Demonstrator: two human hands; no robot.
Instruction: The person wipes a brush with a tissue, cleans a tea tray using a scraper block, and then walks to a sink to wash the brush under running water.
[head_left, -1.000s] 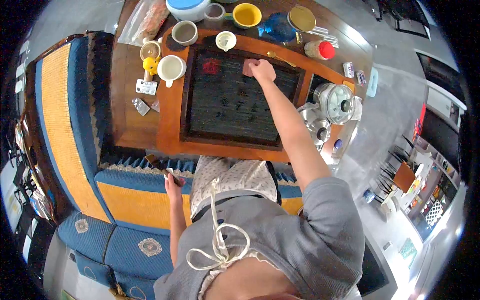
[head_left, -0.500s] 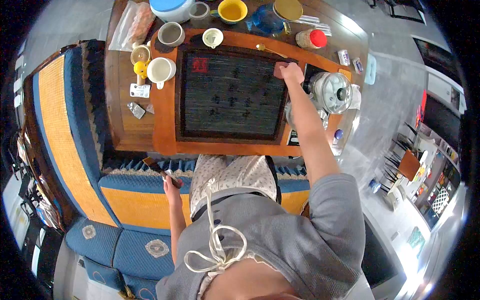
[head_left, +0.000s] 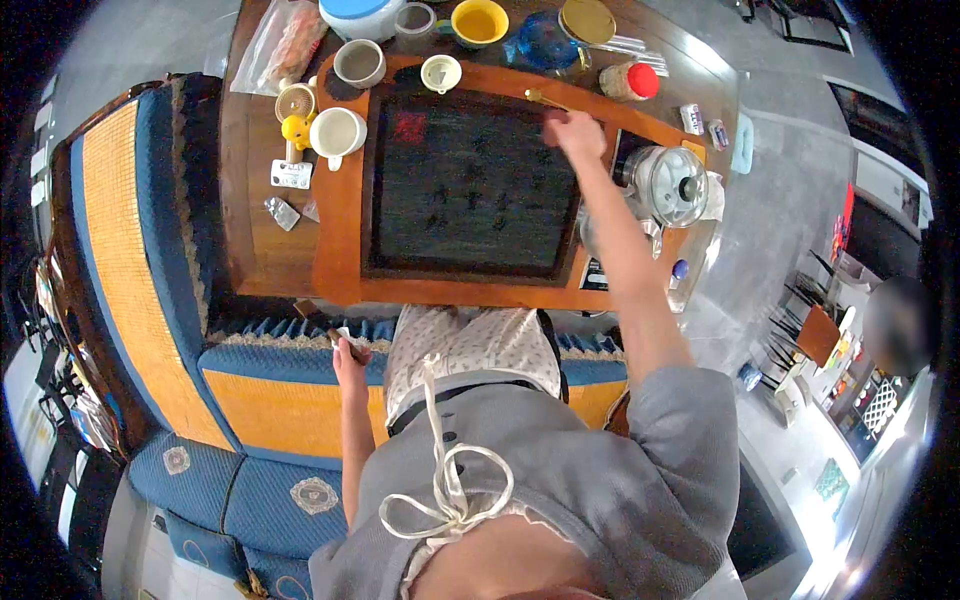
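Note:
At the far right corner of the dark tea tray (head_left: 470,255), my right hand (head_left: 582,138) grips a small reddish-brown thing (head_left: 553,122), which looks like a folded cloth; my fingers cover most of it. A thin gold-tipped stick (head_left: 545,99) lies just beyond that hand. Low on the left, below the table's near edge, my left hand (head_left: 351,362) is closed around the handle of a flat brown brush (head_left: 313,315). A bit of white shows by its fingers, too small to name. Dark characters and a red seal mark (head_left: 410,126) show on the tray's surface.
Left of the tray stand a white cup (head_left: 338,137), a grey cup (head_left: 359,64) and a yellow duck figure (head_left: 296,130). A glass pot (head_left: 672,187) sits by my right forearm. A yellow cup (head_left: 479,24), blue glass pitcher (head_left: 541,42) and red-lidded jar (head_left: 630,81) line the back.
My right hand has shifted slightly left and away from me over the tray corner, still gripping the reddish-brown thing. The left hand keeps hold of the brush. The whole view has shifted a little.

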